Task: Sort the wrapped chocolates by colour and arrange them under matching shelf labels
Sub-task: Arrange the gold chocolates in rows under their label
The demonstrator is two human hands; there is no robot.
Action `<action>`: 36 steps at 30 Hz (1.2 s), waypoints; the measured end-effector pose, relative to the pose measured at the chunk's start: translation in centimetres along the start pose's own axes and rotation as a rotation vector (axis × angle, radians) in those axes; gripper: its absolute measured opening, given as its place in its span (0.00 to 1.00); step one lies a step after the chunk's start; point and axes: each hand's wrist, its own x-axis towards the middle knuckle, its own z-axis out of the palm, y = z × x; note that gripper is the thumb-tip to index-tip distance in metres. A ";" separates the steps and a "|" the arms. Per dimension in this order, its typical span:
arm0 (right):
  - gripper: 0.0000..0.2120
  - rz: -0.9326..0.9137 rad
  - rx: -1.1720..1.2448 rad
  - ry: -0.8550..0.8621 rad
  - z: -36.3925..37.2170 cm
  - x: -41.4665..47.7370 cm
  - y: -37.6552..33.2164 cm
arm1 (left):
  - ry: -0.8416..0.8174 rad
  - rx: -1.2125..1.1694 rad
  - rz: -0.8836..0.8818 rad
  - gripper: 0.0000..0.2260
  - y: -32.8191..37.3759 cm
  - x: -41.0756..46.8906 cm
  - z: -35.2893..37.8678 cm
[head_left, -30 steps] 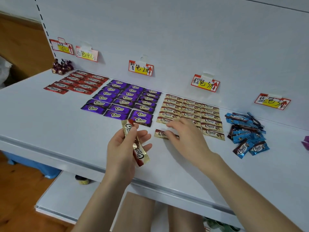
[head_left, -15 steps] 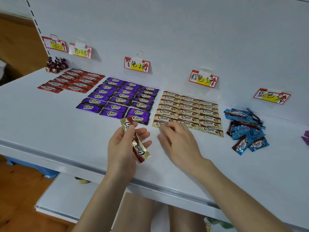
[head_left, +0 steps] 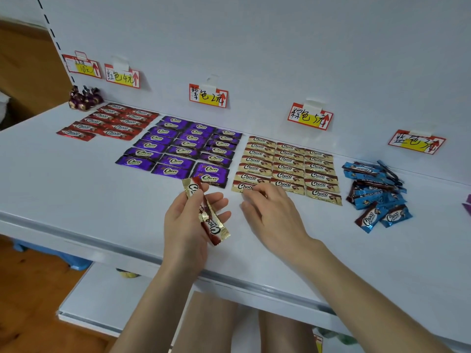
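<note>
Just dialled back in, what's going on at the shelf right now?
A person is sorting wrapped chocolates on a white shelf. The left hand holds spare gold chocolates, while the right hand has its fingers on the front-left bar of the gold block. The red rows and purple rows lie neatly under their labels. The blue pile lies loose and unsorted below the blue label.

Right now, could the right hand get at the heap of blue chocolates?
Probably yes. The right hand holds nothing, its fingertips only touching a gold chocolate, and only bare shelf lies between it and the blue chocolates to its right.
</note>
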 end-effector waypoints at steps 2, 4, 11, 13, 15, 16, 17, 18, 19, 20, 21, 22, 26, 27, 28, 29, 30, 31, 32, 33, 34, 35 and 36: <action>0.14 -0.005 0.003 0.006 0.0 0.0 0.0 | 0.000 -0.008 -0.007 0.09 0.0 0.0 0.0; 0.14 -0.007 0.015 0.016 0.0 -0.1 0.0 | -0.006 -0.019 -0.022 0.10 0.1 0.0 0.0; 0.08 0.095 0.430 0.197 -2.2 -0.1 -0.2 | -0.179 0.080 0.021 0.06 0.3 -1.0 0.1; 0.06 0.112 0.615 0.190 -3.7 -0.2 -0.7 | -0.255 0.119 0.024 0.06 0.3 -1.5 0.3; 0.07 0.105 0.751 0.170 -5.2 -0.5 -1.1 | -0.337 0.185 0.017 0.06 0.2 -2.1 0.8; 0.08 0.106 0.803 0.153 -5.9 -0.6 -1.3 | -0.378 0.228 0.017 0.06 0.1 -2.4 1.0; 0.08 0.116 0.847 0.128 -6.6 -0.7 -1.3 | -0.416 0.275 0.022 0.06 0.0 -2.6 1.3; 0.07 0.131 0.890 0.096 -7.1 -0.8 -1.3 | -0.445 0.321 0.030 0.06 0.0 -2.9 1.5; 0.07 0.146 0.922 0.066 -7.5 -0.9 -1.1 | -0.463 0.360 0.040 0.05 -0.1 -3.0 1.7; 0.06 0.158 0.933 0.046 -7.8 -1.1 -0.9 | -0.475 0.391 0.050 0.05 -0.1 -3.2 1.8; 0.06 0.170 0.935 0.035 -8.1 -1.2 -0.6 | -0.482 0.413 0.061 0.06 -0.1 -3.3 2.0; 0.06 0.188 0.948 0.034 -8.2 -1.4 -0.3 | -0.486 0.427 0.068 0.06 -0.1 -3.4 2.1; 0.05 0.270 1.066 0.078 -8.4 -2.1 0.8 | -0.461 0.436 0.085 0.05 -0.3 -3.7 2.8; 0.05 0.286 1.107 0.100 -8.3 -2.4 0.9 | -0.426 0.420 0.080 0.05 -0.5 -3.7 3.0; 0.05 0.299 1.141 0.117 -8.2 -2.7 0.9 | -0.389 0.395 0.067 0.05 -0.7 -3.8 3.2; 0.05 0.308 1.155 0.119 -8.0 -3.0 0.9 | -0.359 0.367 0.052 0.06 -0.9 -3.8 3.5; 0.05 0.310 1.144 0.103 -7.8 -3.4 0.9 | -0.337 0.345 0.039 0.06 -1.0 -3.9 3.7; 0.05 0.310 1.122 0.077 -7.5 -3.7 0.8 | -0.323 0.335 0.029 0.08 -1.2 -4.0 3.9; 0.05 0.314 1.099 0.053 -7.3 -3.9 0.9 | -0.314 0.331 0.019 0.09 -1.3 -4.1 4.0; 0.05 0.323 1.079 0.039 -7.2 -3.9 1.1 | -0.302 0.326 0.001 0.10 -1.4 -4.1 4.2; 0.05 0.337 1.054 0.037 -7.3 -3.7 1.5 | -0.283 0.313 -0.029 0.10 -1.4 -4.0 4.2; 0.06 0.353 1.012 0.039 -7.5 -3.4 2.1 | -0.257 0.293 -0.069 0.10 -1.3 -3.8 4.1; 0.06 0.361 0.948 0.030 -7.9 -3.0 2.6 | -0.232 0.278 -0.105 0.09 -1.3 -3.6 4.0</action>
